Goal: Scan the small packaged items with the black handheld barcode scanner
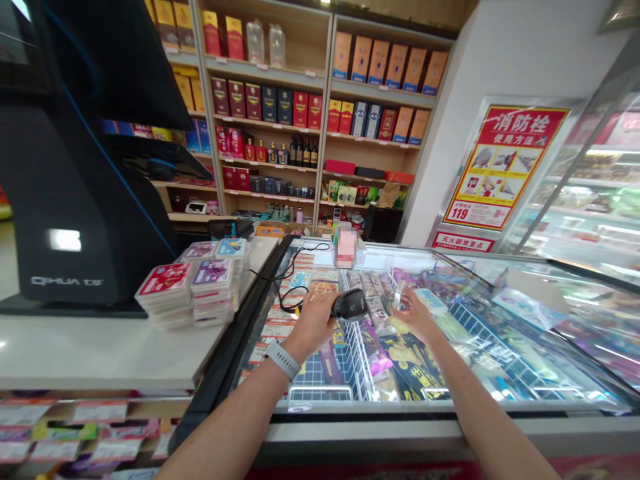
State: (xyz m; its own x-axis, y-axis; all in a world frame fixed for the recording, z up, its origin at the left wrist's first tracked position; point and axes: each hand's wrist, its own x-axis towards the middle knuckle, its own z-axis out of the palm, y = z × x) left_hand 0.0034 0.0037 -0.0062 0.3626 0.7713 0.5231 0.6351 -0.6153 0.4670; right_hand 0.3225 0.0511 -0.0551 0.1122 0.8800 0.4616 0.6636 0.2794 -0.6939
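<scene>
My left hand, a grey watch on its wrist, is wrapped round the handle of a black barcode scanner. The scanner's head points right, toward my right hand. Between the thumb and fingers of that hand is a small whitish item, seen narrow side on; its kind is too small to make out. Both hands are above the glass top of a chest freezer. A black cable loops over the glass left of the scanner. Packaged frozen goods show through the glass below.
Left of the freezer is a pale counter with stacks of printed cards or packs and a black checkout terminal. A small box with a blurred face stands at the freezer's far edge. An open carton sits on the right.
</scene>
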